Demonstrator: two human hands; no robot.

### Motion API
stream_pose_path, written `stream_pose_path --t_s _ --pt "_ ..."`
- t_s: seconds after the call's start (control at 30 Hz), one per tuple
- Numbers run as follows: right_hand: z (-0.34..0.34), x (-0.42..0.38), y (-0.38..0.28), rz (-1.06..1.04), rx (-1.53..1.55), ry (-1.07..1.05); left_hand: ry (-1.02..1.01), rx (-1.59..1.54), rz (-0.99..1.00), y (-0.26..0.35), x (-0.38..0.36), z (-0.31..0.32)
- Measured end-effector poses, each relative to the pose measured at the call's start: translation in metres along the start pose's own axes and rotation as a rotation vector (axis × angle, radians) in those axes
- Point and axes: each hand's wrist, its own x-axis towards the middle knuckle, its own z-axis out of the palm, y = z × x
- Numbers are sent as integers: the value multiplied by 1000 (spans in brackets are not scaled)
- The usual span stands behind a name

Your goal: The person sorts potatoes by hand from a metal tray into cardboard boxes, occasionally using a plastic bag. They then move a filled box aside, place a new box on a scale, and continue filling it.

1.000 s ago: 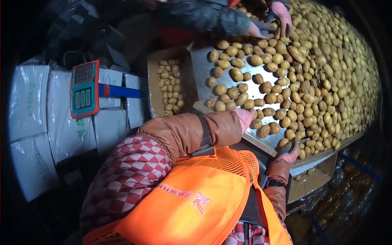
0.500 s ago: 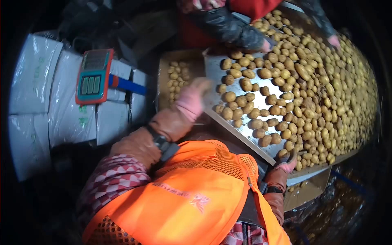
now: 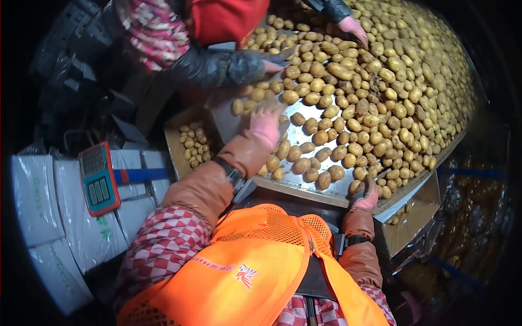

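Note:
My left hand, in a pink glove with darker fingers, reaches over the near left part of a metal sorting table. Its fingers are stretched out and slightly blurred, among loose potatoes, with none seen in its grasp. At the table's front right edge, my right hand, also gloved, has its thumb and fingers apart. It rests beside potatoes at the edge of the heap; its palm is hidden from view.
Across the table a co-worker's gloved hands touch the potato pile. An open carton with small potatoes stands at the left, another carton below the right edge. A scale display stands before stacked white boxes.
My left hand has moved from above the left carton onto the potatoes on the table. My right hand stays at the front edge. The view has shifted, and the co-worker's arms appear further left.

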Motion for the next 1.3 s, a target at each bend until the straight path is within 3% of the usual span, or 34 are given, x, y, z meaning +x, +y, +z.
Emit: stream_pose_path --t_s 0.07,0.1,0.2,0.3,0.37,0.4,0.47,0.5,0.53,0.6,0.63,1.3 --pt "1 0 2 38 47 -6 195 -7 -71 19 29 20" --pt "1 0 1 28 47 3 8 -43 -172 24 40 47" --pt "1 2 3 -14 28 11 -686 225 106 92 41 1" --pt "3 4 6 -28 16 12 -367 -212 430 86 8 33" --pt "0 4 1 0 11 4 -173 -182 401 64 16 42" --pt "-1 4 0 -2 4 13 -76 -169 385 49 24 44" --pt "0 5 -2 -3 -11 33 -12 -181 -24 9 46 43" --pt "1 5 -2 -13 15 35 71 103 -36 1 55 20" --pt "1 6 -1 -14 31 46 23 157 -164 9 71 -12" --pt "-1 5 -1 6 19 54 -240 269 -596 -17 102 15" --pt "-2 6 -3 29 -4 41 -292 259 -685 -24 113 22" --pt "-6 14 -8 144 36 22 -264 92 -615 -35 127 11"
